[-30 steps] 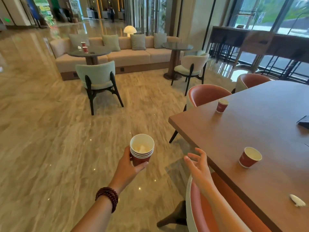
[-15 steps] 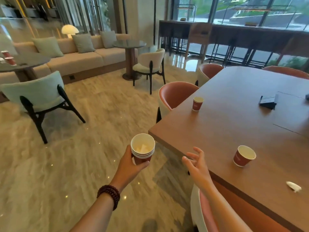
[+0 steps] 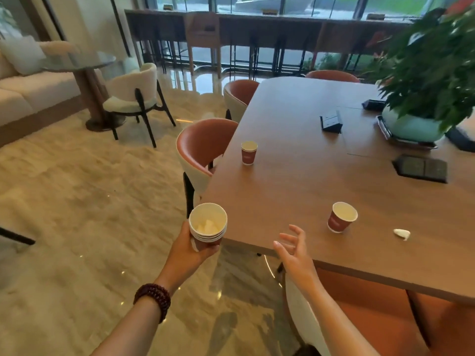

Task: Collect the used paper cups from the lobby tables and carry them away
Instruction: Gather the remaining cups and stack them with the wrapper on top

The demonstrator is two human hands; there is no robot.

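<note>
Blur smears the sofa (image 3: 30, 91) and the round side table (image 3: 77, 61) at the left, and the frame edge cuts both off. The stack of paper cups (image 3: 208, 228) sits in the left hand (image 3: 183, 254), whose fingers curl round its red wall and hide most of it. Only the white rims show, with something pale and crumpled inside the top cup. The stack is held over the floor, just off the near corner of the wooden table (image 3: 295, 191).

The right hand (image 3: 295, 253) hangs above the table's edge, fingers spread and loosely bent, holding nothing. On the table the near cup (image 3: 341, 218) stands a little beyond that hand, not touching it. The far cup (image 3: 248, 153) stands upright by the orange chair (image 3: 205, 142).

Each loose cup bears a small pale mark on its red side, too blurred to read. A white scrap (image 3: 401, 233) lies right of the near cup; what it is cannot be told. The potted plant (image 3: 431, 73) is cropped by the right edge.
</note>
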